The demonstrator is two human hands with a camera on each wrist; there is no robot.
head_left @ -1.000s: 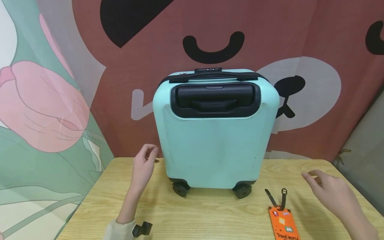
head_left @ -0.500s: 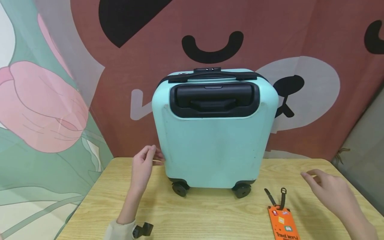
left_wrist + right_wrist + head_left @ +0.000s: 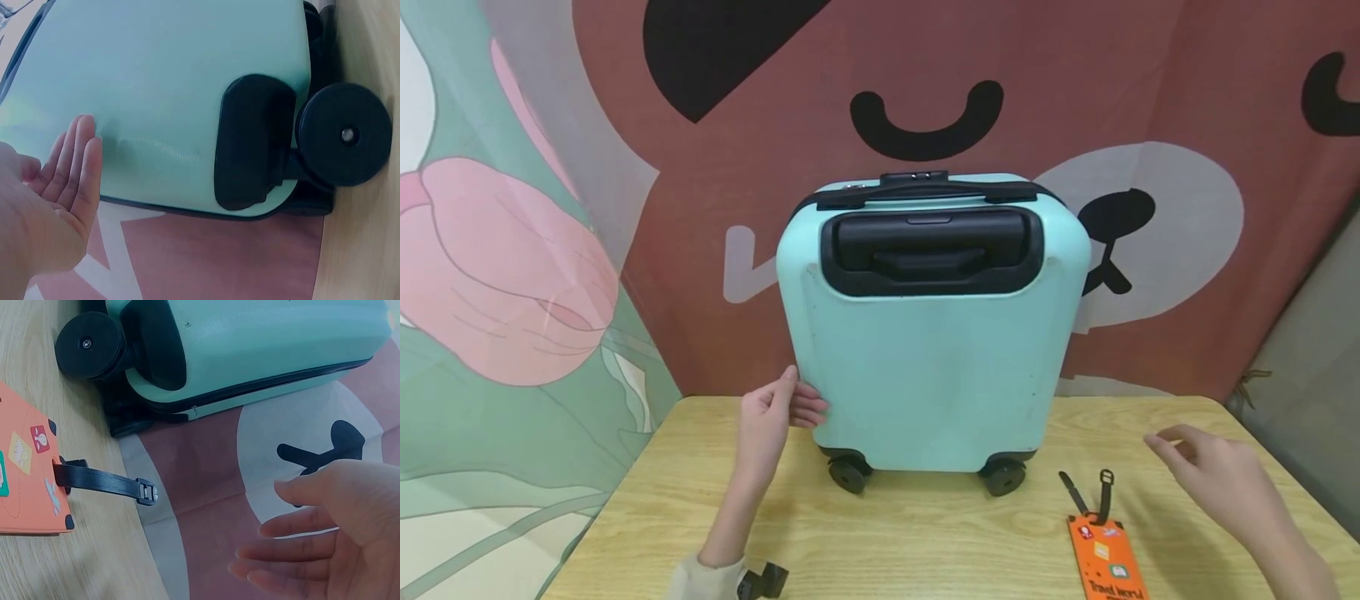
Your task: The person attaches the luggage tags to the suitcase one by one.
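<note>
- Mint-green hard-shell suitcase [image 3: 936,375] stands upright mid-worktop [image 3: 880,542] (pale wood-grain), w/ brown cartoon-print cloth backdrop [image 3: 722,167] behind.
- L hand [image 3: 771,417]: by the case's lower L edge, holding nothing. L wrist cam shows its fingers straight, side by side, palm partly visible, next to the shell; can't tell if tips touch.
- R hand [image 3: 1221,483]: out to R, well apart from the case, nothing in it. Head cam makes it look loosely curled; R wrist cam shows fingers out, slightly apart.
- Orange rectangular luggage tag [image 3: 1107,558] lies flat on worktop btwn case & R hand. Lower end cut off in head view.
- Its black strap [image 3: 1105,497]: head cam shows both ends, apart from each other; R wrist cam gives buckle [image 3: 147,492] close-up.
- Head cam only: black recessed pull handle [image 3: 928,229] & black combo lock [image 3: 914,177] up top.
- L wrist cam: case's side w/ black corner guard [image 3: 253,144] & round black wheel [image 3: 344,134], hub visible.
</note>
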